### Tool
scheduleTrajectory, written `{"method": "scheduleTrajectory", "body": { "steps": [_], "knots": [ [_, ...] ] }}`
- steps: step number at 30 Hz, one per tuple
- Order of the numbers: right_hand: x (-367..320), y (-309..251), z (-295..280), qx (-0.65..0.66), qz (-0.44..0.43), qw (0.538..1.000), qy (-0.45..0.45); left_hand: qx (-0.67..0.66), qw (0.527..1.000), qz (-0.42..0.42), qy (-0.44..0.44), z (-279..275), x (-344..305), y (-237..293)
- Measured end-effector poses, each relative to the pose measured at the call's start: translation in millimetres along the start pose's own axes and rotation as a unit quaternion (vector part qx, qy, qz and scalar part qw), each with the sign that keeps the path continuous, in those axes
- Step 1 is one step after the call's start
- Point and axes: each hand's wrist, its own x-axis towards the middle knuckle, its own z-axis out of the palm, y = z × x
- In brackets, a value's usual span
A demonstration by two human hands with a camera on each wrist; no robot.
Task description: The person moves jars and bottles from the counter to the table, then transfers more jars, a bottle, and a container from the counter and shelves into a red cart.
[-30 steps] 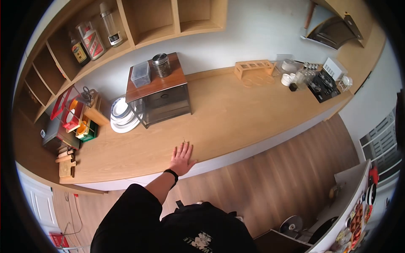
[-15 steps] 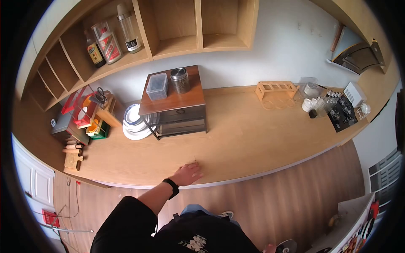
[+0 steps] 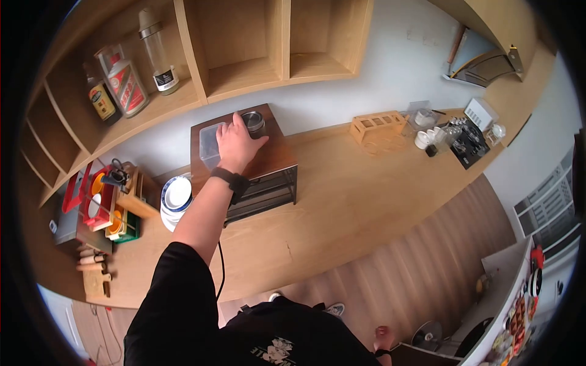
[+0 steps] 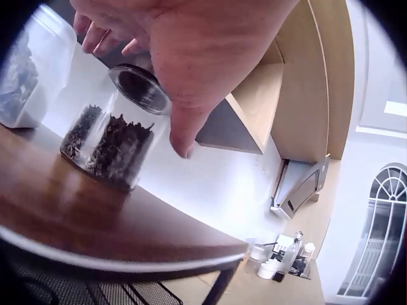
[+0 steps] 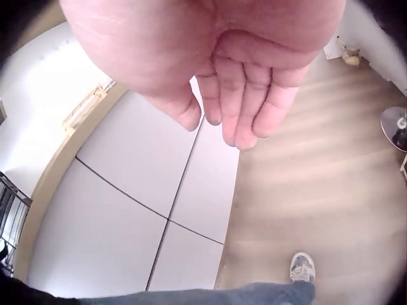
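My left hand (image 3: 238,145) reaches over the brown-topped rack (image 3: 278,155), fingers and thumb spread beside a glass jar (image 3: 254,125) with a metal lid. Dark dried bits fill the lower part of the jar (image 4: 108,146) in the left wrist view, and the hand (image 4: 203,44) hovers right at its lid (image 4: 141,88), thumb to one side. A clear plastic box (image 3: 210,145) stands left of the jar, partly hidden by the fingers. Low at my side, my right hand (image 3: 383,337) hangs loosely with nothing in it, above the floor and near white cabinet doors (image 5: 127,184).
White plates (image 3: 177,195) stand left of the rack, near red and green caddies (image 3: 101,204). Overhead, a wooden shelf (image 3: 244,76) holds bottles. Farther right are a wooden holder (image 3: 378,127), white cups (image 3: 423,140) and a black stove (image 3: 469,146).
My left hand has left the counter's front edge and moved up and forward to the jar on the rack. More of my right hand shows at the lower right.
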Motion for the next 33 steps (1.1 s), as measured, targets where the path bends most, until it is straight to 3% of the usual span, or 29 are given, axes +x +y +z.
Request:
{"method": "scheduleTrajectory", "body": {
  "steps": [2,3,4,6,9,11,13,14,15,17,19,23,25,28,33],
  "knots": [
    [-32,-18,7,0.094,0.065,0.993,-0.021,-0.057,0.995,-0.006,-0.077,-9,0,-2],
    [-43,-31,8,0.094,0.07,0.993,-0.014,-0.073,0.995,0.067,-0.003,-11,-11,-3],
    [-48,-44,8,0.082,0.027,0.996,-0.004,-0.082,0.984,0.145,0.058,-12,-23,-5],
    [-61,-133,-13,0.066,-0.041,0.997,0.006,-0.122,0.976,0.179,0.01,-42,-57,4],
    [-63,-288,-44,0.122,-0.105,0.987,-0.026,-0.285,0.926,0.202,-0.146,-68,-119,6],
    [-70,-377,-61,0.077,-0.251,0.965,-0.021,-0.358,0.877,0.196,-0.252,-75,-168,10],
    [-79,-450,-69,0.097,-0.356,0.929,-0.027,-0.402,0.83,0.177,-0.345,-79,-210,12],
    [-82,-477,-70,0.094,-0.358,0.928,-0.028,-0.424,0.805,0.17,-0.378,-78,-226,9],
    [-84,-500,-69,0.054,-0.414,0.908,-0.026,-0.425,0.807,0.166,-0.375,-76,-239,4],
    [-92,-519,-60,0.013,-0.473,0.88,-0.027,-0.456,0.766,0.176,-0.418,-71,-260,-7],
    [-95,-526,-48,-0.06,-0.499,0.859,-0.093,-0.449,0.774,0.175,-0.411,-68,-274,-20],
    [-109,-529,-30,-0.095,-0.54,0.829,-0.105,-0.419,0.8,0.204,-0.378,-83,-283,-43],
    [-119,-535,-26,-0.119,-0.561,0.816,-0.08,-0.422,0.802,0.17,-0.387,-87,-286,-50],
    [-118,-541,-20,-0.044,-0.58,0.806,-0.11,-0.419,0.805,0.14,-0.395,-101,-281,-56],
    [-116,-556,-21,-0.026,-0.592,0.792,-0.148,-0.376,0.82,0.141,-0.407,-113,-270,-64]
  ]
}}
